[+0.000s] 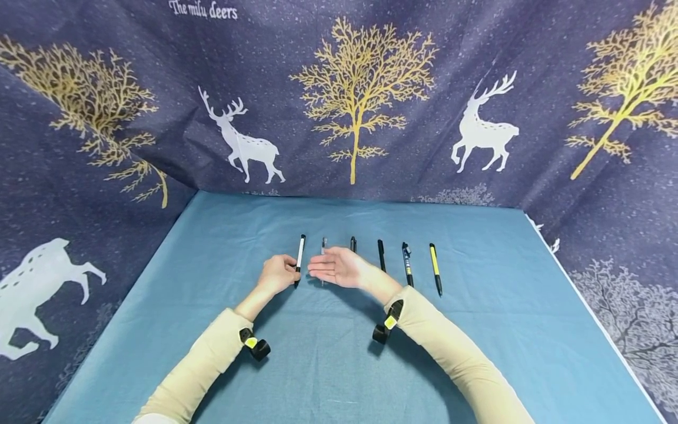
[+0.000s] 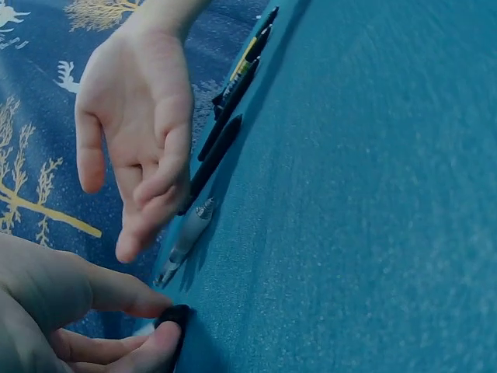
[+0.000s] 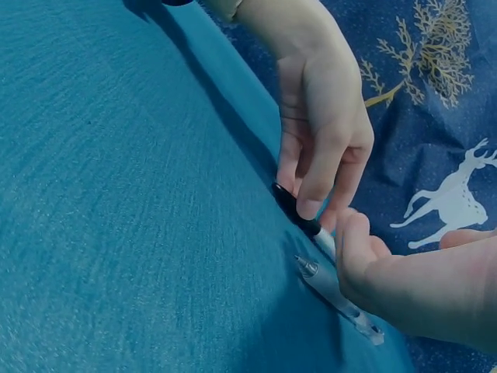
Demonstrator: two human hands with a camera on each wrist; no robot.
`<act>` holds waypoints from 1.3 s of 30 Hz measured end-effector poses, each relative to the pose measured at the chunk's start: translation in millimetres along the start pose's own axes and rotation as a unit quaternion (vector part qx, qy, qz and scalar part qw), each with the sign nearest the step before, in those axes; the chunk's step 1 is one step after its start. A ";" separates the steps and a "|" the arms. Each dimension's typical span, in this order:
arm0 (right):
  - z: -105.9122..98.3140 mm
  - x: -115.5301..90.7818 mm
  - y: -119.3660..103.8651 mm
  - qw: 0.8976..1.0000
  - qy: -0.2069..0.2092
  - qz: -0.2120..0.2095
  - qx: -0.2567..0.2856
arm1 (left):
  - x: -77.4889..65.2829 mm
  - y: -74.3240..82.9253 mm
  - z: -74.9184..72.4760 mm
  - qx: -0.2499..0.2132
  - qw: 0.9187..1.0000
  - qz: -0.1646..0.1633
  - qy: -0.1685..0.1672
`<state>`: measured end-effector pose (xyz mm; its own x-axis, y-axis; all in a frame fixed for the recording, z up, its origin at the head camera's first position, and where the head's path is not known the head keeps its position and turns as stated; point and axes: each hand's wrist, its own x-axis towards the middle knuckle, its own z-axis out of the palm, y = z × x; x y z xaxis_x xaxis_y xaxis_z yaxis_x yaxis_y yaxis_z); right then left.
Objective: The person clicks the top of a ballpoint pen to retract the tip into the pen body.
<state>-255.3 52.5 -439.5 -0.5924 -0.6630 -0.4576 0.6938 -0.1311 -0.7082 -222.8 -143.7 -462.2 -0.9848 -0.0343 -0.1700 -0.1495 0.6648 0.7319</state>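
A white pen with black ends (image 1: 301, 250) lies at the left end of a row of pens. My left hand (image 1: 276, 274) pinches its black lower part between thumb and fingers, as the right wrist view also shows on the pen's black grip (image 3: 291, 204). Beside it, a clear pen (image 2: 189, 235) rests on the cloth with its silvery tip toward me. Over that clear pen hovers my right hand (image 1: 341, 268), palm turned up and fingers extended, holding nothing. It partly covers the clear pen and a black pen (image 1: 353, 242) in the head view.
Farther right lie another black pen (image 1: 381, 252), a dark pen with a printed barrel (image 1: 407, 262) and a yellow-and-black pen (image 1: 435, 262). A blue cloth (image 1: 318, 365) covers the table. Behind it hangs a dark curtain (image 1: 318, 118) with deer and trees.
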 end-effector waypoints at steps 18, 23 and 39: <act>-12.7 -6.3 -9.5 0.997 0.064 -0.035 0.019 | 0.1 2.1 -3.0 0.032 0.999 0.020 0.011; -16.6 -9.5 -13.0 0.995 0.076 -0.046 0.033 | -1.9 4.7 -2.1 0.041 0.998 0.042 0.035; -25.4 -17.2 -11.1 0.991 0.089 -0.084 0.055 | -5.3 16.3 21.7 -0.027 0.989 0.141 -0.038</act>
<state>-263.3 84.0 -437.4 -0.7589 -0.4861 -0.4333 0.6145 -0.3145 -0.7235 -218.1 -116.5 -463.6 -0.9791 0.2035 -0.0014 0.1233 0.5986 0.7915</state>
